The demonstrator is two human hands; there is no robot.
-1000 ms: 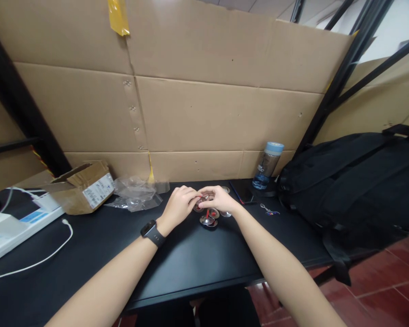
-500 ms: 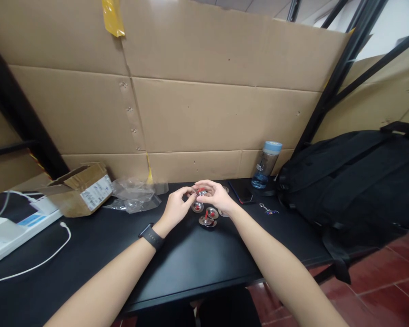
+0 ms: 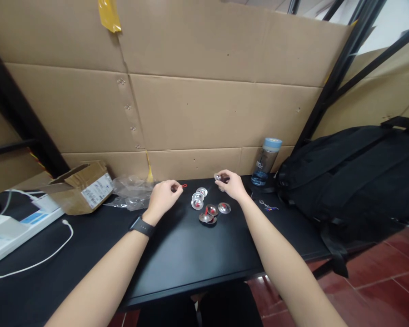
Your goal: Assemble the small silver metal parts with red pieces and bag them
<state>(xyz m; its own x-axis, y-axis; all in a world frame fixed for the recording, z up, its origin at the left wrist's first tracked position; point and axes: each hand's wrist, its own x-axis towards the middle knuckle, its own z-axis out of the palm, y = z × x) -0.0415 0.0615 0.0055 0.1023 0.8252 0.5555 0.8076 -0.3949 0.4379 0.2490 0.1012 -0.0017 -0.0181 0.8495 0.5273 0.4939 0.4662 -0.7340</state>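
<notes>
Silvery round discs [image 3: 226, 210] shine, several bearing red cord [image 3: 197, 204].

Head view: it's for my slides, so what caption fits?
Left hand pinches a red loop, right hand a metal disc, above a black table.

Black table [image 3: 191, 259], matte top. Metal discs [image 3: 224, 208] sit mid-table, some with red bits [image 3: 212, 210], several overlapping. Left end: white power strip [image 3: 27, 225], white cable [image 3: 51, 258] curving in front of it, open cardboard box [image 3: 85, 188], clear plastic bag [image 3: 132, 193] just beside the box. Right side: bottle [image 3: 266, 163] upright near the back, keychain [image 3: 268, 205] in front of it, black backpack [image 3: 351, 177] on the right end, strap hanging past the edge.
</notes>
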